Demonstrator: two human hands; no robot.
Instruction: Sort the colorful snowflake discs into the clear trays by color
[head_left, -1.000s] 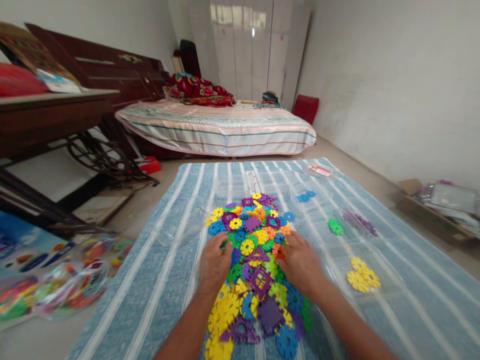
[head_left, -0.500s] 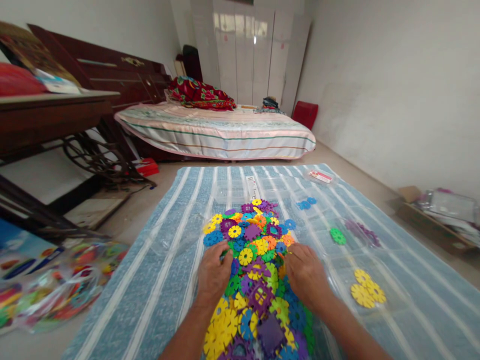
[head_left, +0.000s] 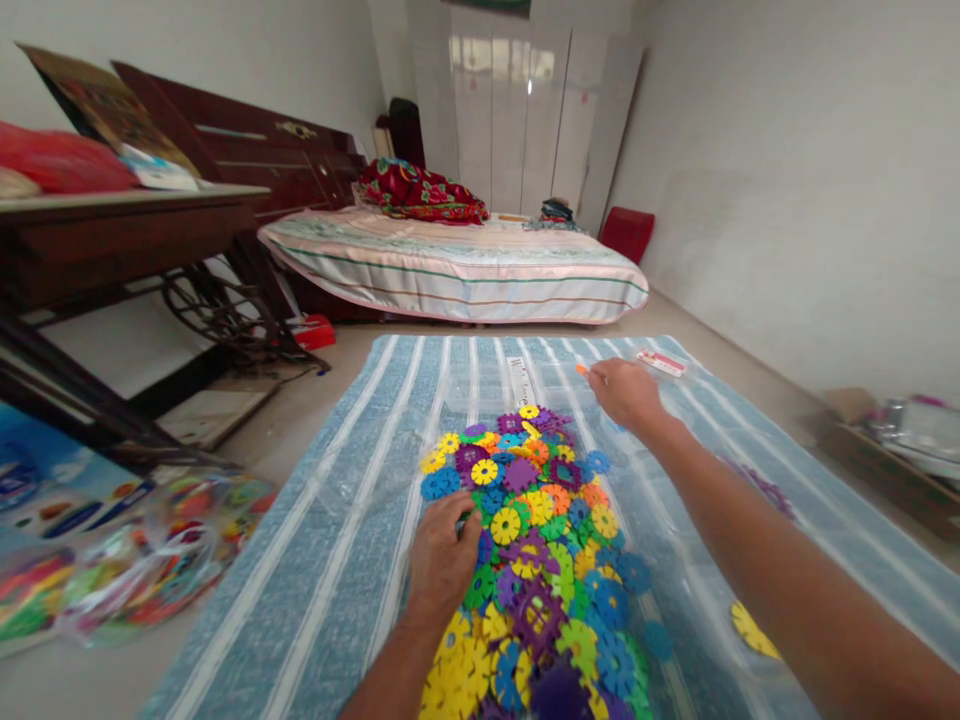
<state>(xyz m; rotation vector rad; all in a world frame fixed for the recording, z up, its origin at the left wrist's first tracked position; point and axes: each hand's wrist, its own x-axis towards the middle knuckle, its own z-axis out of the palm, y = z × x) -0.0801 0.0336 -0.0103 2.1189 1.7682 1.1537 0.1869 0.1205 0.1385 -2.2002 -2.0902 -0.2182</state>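
A long heap of plastic snowflake pieces (head_left: 540,508), in yellow, purple, blue, green and orange, lies along the middle of the cloth. At the heap's left edge, my left hand (head_left: 442,548) is closed with curled fingers; what is in them, if anything, I cannot make out. My right hand (head_left: 626,392) reaches over the far right side, pinching an orange snowflake piece (head_left: 582,370) at its fingertips. Yellow pieces (head_left: 752,630) lie to the right, partly covered by my right forearm. Purple pieces (head_left: 761,488) also lie beyond that forearm.
A striped blue cloth (head_left: 300,560) covers the table. A clear container (head_left: 472,385) and a red-and-white label (head_left: 661,362) are at its far side. Bags of colourful pieces (head_left: 172,560) lie at left. Beyond are a bed (head_left: 465,280), a sewing-machine table (head_left: 135,215) and a box (head_left: 885,450).
My right hand has moved from the heap's right edge up and away to the far right, with an orange snowflake piece in it. My left hand stays at the heap. The view has shifted slightly.
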